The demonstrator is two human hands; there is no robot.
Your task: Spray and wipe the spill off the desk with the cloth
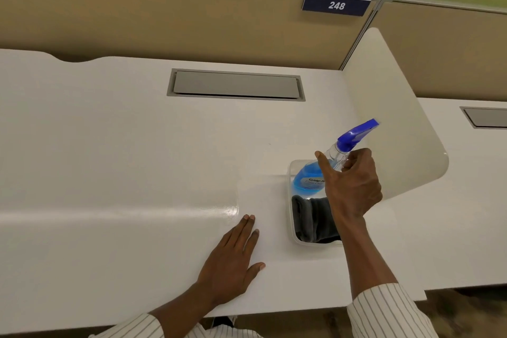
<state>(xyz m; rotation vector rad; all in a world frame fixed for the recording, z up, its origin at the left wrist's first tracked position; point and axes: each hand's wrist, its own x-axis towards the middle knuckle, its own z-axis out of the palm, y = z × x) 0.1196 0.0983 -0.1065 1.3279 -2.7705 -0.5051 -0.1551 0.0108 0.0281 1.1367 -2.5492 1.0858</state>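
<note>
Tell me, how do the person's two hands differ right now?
The left hand lies flat and empty on the white desk, fingers stretched forward. The right hand is raised above the clear tray, curled around the neck of the spray bottle. Both wear the same striped sleeves.

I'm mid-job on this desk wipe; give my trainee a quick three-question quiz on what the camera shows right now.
1. True or false: the left hand lies flat on the desk.
2. What does the right hand grip? A) dark cloth B) spray bottle C) number sign
3. Where is the dark cloth?

Key
1. True.
2. B: the spray bottle, held near its neck, blue nozzle pointing away to the right.
3. In the clear tray, near end, untouched.
</note>
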